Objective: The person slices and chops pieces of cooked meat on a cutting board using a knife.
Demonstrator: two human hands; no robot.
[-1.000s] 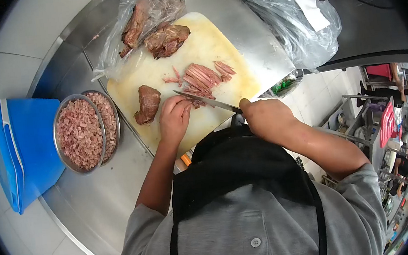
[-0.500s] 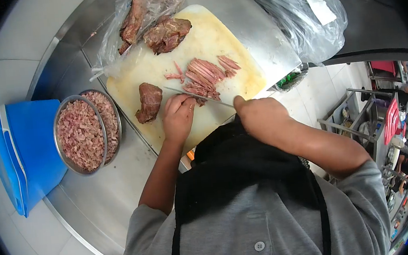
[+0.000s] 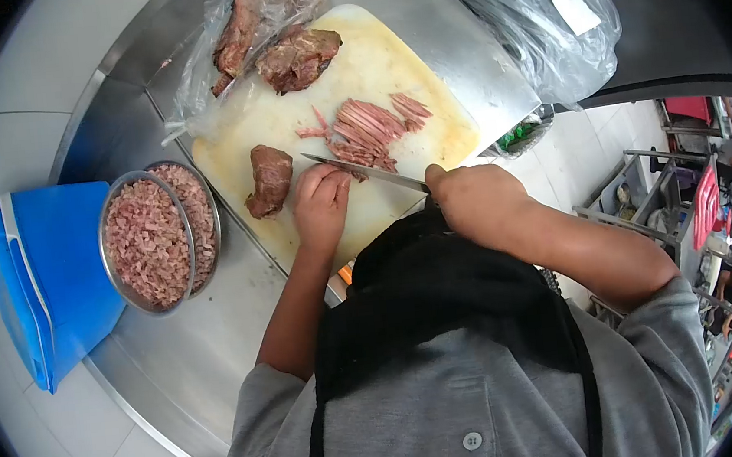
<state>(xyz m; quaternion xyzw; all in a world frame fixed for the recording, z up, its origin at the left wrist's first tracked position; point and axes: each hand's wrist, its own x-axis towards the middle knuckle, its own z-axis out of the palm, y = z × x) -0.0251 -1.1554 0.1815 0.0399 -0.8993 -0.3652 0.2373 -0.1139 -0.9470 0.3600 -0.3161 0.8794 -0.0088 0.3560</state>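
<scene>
My right hand (image 3: 478, 196) is wrapped round the handle of a knife (image 3: 379, 175), its blade pointing left across the cutting board (image 3: 385, 44). My left hand (image 3: 320, 205) has its fingers curled and pressed together beside the blade, on a small piece of meat (image 3: 360, 176) that they partly hide. Just beyond the blade lies a pile of thin meat strips (image 3: 366, 133), with a smaller bunch of strips (image 3: 410, 108) to its right. A browned chunk of meat (image 3: 270, 181) rests left of my left hand. Another larger chunk (image 3: 299, 58) sits at the board's far left edge.
A clear plastic bag (image 3: 198, 95) with meat (image 3: 236, 40) lies at the far left. Two metal bowls of diced meat (image 3: 148, 243) overlap beside a blue cooler box (image 3: 65, 272). A large plastic bag (image 3: 531, 22) lies far right on the steel table (image 3: 186, 366).
The knife blade has tilted so that more of its flat side shows. My left hand stays in nearly the same place, and the view has shifted slightly.
</scene>
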